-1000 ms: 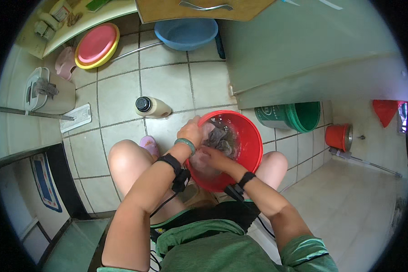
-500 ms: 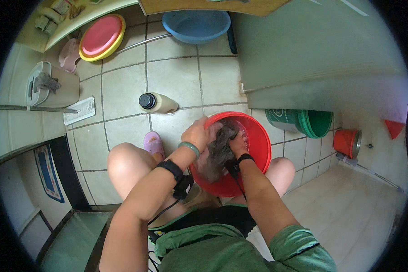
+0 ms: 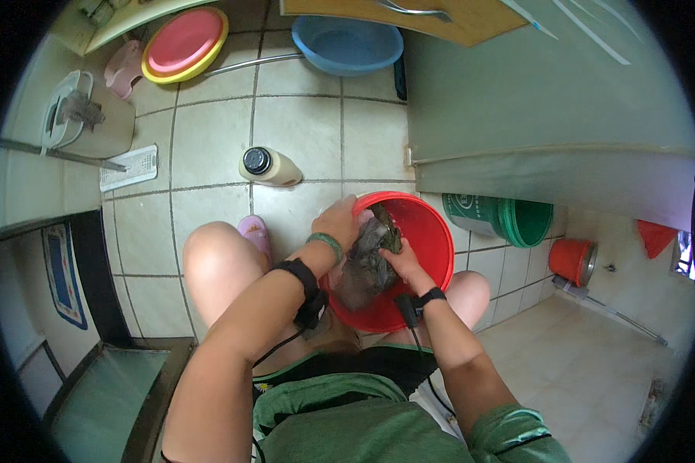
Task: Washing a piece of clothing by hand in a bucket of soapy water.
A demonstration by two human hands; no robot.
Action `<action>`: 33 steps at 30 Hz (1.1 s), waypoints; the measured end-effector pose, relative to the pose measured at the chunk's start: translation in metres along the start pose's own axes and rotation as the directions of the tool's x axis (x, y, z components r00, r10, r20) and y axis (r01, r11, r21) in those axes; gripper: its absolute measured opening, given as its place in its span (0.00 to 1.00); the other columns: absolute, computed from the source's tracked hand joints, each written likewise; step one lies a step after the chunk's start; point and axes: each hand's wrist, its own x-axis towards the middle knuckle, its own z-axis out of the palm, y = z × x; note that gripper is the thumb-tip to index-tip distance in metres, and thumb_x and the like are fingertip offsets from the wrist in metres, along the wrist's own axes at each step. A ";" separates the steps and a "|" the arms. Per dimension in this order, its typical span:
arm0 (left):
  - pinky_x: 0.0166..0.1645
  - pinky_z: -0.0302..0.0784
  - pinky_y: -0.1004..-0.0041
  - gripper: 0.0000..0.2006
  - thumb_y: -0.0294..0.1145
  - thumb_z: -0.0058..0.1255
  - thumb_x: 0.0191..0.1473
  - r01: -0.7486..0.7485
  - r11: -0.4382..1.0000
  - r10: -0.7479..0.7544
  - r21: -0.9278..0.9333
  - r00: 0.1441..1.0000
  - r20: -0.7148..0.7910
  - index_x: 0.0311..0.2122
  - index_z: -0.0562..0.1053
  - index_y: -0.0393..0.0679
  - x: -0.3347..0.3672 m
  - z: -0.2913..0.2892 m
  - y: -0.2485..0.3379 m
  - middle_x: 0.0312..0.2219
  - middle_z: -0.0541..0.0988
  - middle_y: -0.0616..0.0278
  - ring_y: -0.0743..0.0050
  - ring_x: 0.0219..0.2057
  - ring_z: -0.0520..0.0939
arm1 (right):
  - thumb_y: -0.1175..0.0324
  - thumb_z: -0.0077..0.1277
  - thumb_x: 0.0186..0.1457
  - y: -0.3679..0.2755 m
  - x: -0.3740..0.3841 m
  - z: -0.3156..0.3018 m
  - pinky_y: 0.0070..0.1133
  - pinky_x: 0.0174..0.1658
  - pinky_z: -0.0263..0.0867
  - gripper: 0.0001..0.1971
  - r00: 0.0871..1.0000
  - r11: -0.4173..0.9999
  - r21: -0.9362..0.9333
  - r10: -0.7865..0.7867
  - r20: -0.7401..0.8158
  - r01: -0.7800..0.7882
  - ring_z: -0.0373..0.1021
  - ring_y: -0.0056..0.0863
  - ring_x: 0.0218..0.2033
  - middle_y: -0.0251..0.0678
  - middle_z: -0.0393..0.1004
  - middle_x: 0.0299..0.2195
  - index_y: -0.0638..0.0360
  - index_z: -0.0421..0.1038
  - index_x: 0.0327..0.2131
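Note:
A wide red bucket (image 3: 432, 255) stands between my knees, with cloudy water in it. In it lies a crumpled, wet dark grey cloth (image 3: 367, 262), partly over a pale pinkish surface that I cannot make out. My right hand (image 3: 403, 261) reaches in from the right, with fingers and thumb closed on the cloth's right side. At the bucket's far left rim my left hand (image 3: 337, 221) is closed, its fingers curled over the edge. What they hold there is hidden by the hand itself.
A cream bottle with a black cap (image 3: 274, 167) stands on the tiles ahead. Farther off are a blue basin (image 3: 347, 46) and pink and yellow basins (image 3: 184, 45). A green bucket (image 3: 517, 220) and a grey-green panel (image 3: 548, 100) are at the right.
My right hand has drawn up from deeper in the bucket and now grips the cloth higher, with its thumb showing. The cloth is bunched differently. The left hand stays at the rim.

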 end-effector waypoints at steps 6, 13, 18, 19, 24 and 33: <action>0.38 0.71 0.57 0.16 0.46 0.45 0.51 -0.053 0.998 0.049 -0.039 0.994 -0.101 0.38 0.68 0.44 0.007 0.017 -0.019 0.31 0.76 0.48 0.47 0.35 0.76 | 0.64 0.57 0.45 -0.022 -0.076 -0.014 0.23 0.45 0.62 0.28 0.999 0.978 0.207 -0.029 -0.013 0.031 0.66 0.30 0.42 0.40 0.69 0.42 0.64 0.57 0.48; 0.44 0.70 0.58 0.15 0.36 0.39 0.53 0.023 0.998 -0.018 -0.059 0.997 0.076 0.45 0.65 0.42 0.001 0.001 -0.007 0.39 0.73 0.47 0.48 0.42 0.74 | 0.65 0.52 0.51 -0.075 -0.139 -0.046 0.20 0.45 0.62 0.23 0.991 0.982 0.136 -0.124 -0.052 0.130 0.66 0.23 0.41 0.36 0.70 0.41 0.64 0.59 0.49; 0.44 0.70 0.57 0.17 0.41 0.40 0.54 0.020 1.000 -0.019 -0.017 0.998 0.060 0.45 0.65 0.42 0.000 -0.002 -0.003 0.38 0.73 0.47 0.48 0.42 0.74 | 0.58 0.43 0.56 -0.047 -0.107 -0.067 0.23 0.44 0.62 0.18 0.958 0.984 -0.110 -0.161 -0.237 0.138 0.69 0.32 0.39 0.45 0.73 0.36 0.61 0.66 0.45; 0.44 0.70 0.57 0.17 0.41 0.40 0.54 0.027 1.000 -0.026 -0.012 0.998 0.059 0.45 0.65 0.42 -0.001 -0.003 -0.004 0.38 0.73 0.47 0.48 0.42 0.74 | 0.58 0.41 0.56 -0.050 -0.104 -0.066 0.25 0.45 0.61 0.18 0.967 0.984 -0.103 -0.163 -0.197 0.145 0.69 0.38 0.41 0.48 0.73 0.36 0.59 0.67 0.45; 0.43 0.70 0.57 0.17 0.43 0.42 0.53 0.022 1.000 -0.022 0.016 1.000 0.019 0.42 0.66 0.42 0.001 0.001 0.000 0.34 0.74 0.46 0.48 0.39 0.75 | 0.61 0.44 0.53 -0.032 -0.059 -0.042 0.30 0.49 0.59 0.23 0.953 0.964 -0.214 -0.205 -0.222 0.157 0.64 0.44 0.48 0.51 0.67 0.45 0.57 0.59 0.52; 0.40 0.70 0.56 0.14 0.43 0.44 0.49 0.019 0.999 -0.021 -0.032 0.997 -0.075 0.37 0.68 0.44 -0.005 -0.005 0.008 0.33 0.74 0.47 0.47 0.37 0.75 | 0.55 0.49 0.49 -0.036 -0.017 0.020 0.40 0.58 0.45 0.39 1.000 0.581 -0.814 -0.003 -0.001 0.001 0.37 0.50 0.61 0.49 0.33 0.62 0.42 0.39 0.61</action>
